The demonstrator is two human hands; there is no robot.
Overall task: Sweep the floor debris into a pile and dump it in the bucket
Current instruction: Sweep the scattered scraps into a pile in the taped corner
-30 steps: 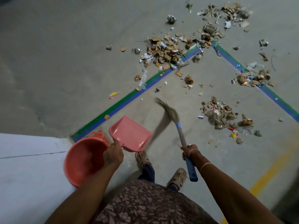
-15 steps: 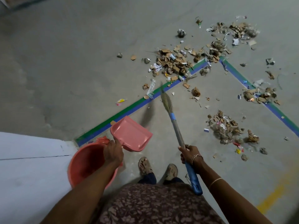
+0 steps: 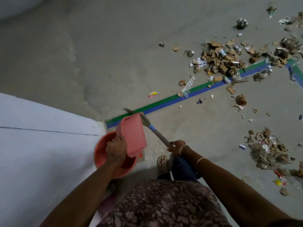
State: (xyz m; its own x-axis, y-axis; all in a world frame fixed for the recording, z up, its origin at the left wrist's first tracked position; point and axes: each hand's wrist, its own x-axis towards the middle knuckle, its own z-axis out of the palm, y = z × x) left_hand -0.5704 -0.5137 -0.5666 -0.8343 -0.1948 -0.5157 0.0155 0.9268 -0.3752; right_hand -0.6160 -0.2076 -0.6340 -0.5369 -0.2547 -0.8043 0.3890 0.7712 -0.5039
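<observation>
My left hand (image 3: 116, 149) grips the pink dustpan (image 3: 132, 135) and holds it tilted above the orange bucket (image 3: 100, 154), which stands on the floor beside a white wall. My right hand (image 3: 177, 147) grips the handle of a broom (image 3: 158, 134). The broom's bristles lie behind the top edge of the dustpan, partly hidden. Debris of torn cardboard, paper and plastic lies in a large heap (image 3: 221, 59) at the upper right and a smaller heap (image 3: 265, 151) at the right.
A green and blue tape line (image 3: 180, 99) crosses the grey concrete floor diagonally. A white wall (image 3: 41, 136) fills the left side. My sandalled foot (image 3: 162, 162) stands near the bucket. Loose scraps (image 3: 241, 99) are scattered between the heaps.
The view has swung left. The dustpan has tipped up over the bucket, and the broom head has swung left from the floor near the tape to the pan's top edge.
</observation>
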